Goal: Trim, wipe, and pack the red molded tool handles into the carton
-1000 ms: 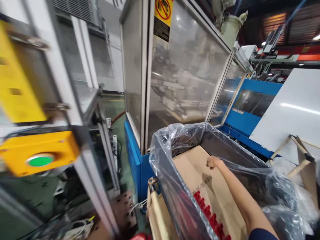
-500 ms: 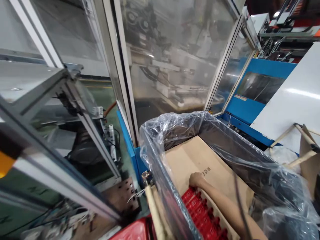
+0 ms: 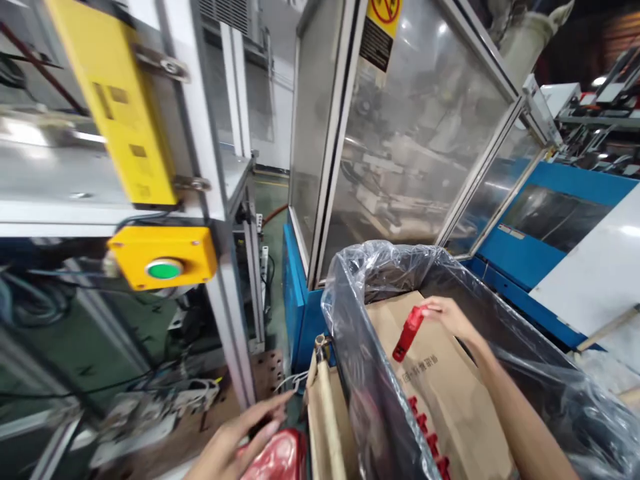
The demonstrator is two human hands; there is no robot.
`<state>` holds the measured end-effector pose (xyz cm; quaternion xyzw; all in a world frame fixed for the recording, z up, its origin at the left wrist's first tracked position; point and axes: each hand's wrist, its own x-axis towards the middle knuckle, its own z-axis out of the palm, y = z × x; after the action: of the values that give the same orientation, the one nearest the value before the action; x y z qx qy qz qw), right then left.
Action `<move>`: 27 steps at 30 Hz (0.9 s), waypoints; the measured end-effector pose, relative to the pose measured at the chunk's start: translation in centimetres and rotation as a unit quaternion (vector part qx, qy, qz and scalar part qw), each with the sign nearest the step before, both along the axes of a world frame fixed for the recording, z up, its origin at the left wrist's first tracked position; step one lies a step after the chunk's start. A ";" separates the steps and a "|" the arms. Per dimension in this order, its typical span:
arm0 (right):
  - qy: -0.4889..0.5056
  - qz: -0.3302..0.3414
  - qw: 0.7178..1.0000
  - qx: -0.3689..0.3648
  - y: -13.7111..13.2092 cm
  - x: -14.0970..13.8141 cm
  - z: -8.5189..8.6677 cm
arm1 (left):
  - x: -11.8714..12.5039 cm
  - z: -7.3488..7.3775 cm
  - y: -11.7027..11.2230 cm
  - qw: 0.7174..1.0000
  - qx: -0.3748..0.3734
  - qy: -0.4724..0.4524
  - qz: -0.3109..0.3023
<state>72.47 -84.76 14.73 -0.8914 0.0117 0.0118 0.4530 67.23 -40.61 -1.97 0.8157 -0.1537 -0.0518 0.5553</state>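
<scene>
My right hand (image 3: 449,319) pinches a small red plastic part (image 3: 409,333) by its upper end, tilted above a sheet of brown cardboard (image 3: 435,380). That cardboard lies inside a large bin (image 3: 367,373) lined with clear plastic film. A row of similar red parts (image 3: 429,437) stands along the bin's near side, partly hidden by its wall. At the bottom of the view, my left hand (image 3: 235,437) has its fingers stretched out and thumb apart. It hovers at a glossy red object (image 3: 280,457), whose kind I cannot make out; whether they touch is unclear.
A metal frame post (image 3: 223,320) carries a yellow box with a green button (image 3: 165,269). Behind the bin rises a machine enclosure with clear panels (image 3: 400,153). A pale tube (image 3: 327,413) and folded cardboard stand beside the bin's left wall.
My right hand has risen from the row of red parts, now with one in its fingers. My left hand has come into view. The camera has turned left.
</scene>
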 end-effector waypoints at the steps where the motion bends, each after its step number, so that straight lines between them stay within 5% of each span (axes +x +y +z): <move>1: -0.023 0.012 1.000 0.013 -0.2 -0.5 2.2 | 0.5 2.0 -0.6 0.999 -0.031 0.004 -0.012; 6: -0.091 0.100 0.990 0.032 3.4 -3.9 10.8 | 0.8 11.8 -5.0 0.976 -0.207 0.046 -0.055; 10: -0.118 0.194 0.973 0.035 10.4 -5.5 13.7 | 0.0 16.1 -8.1 0.912 -0.377 0.094 -0.131; 15: -0.139 0.283 0.948 0.050 19.2 -5.2 14.6 | -2.0 17.4 -7.3 0.786 -0.529 0.178 -0.266; 18: -0.178 0.266 0.944 0.077 23.5 -4.5 14.7 | -3.3 17.8 -4.2 0.736 -0.605 0.177 -0.246; 22: -0.236 0.206 0.948 0.057 28.4 -4.3 13.8 | -4.3 18.8 1.6 0.733 -0.659 0.095 -0.142; 27: -0.154 0.313 0.935 -0.061 35.4 -6.2 9.7 | -5.0 19.2 9.1 0.733 -0.680 0.002 -0.025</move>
<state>66.25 -49.33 24.40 -0.8669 -0.3369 0.0147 0.3671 62.26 -31.47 17.22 0.2162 -0.1673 0.0513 0.9605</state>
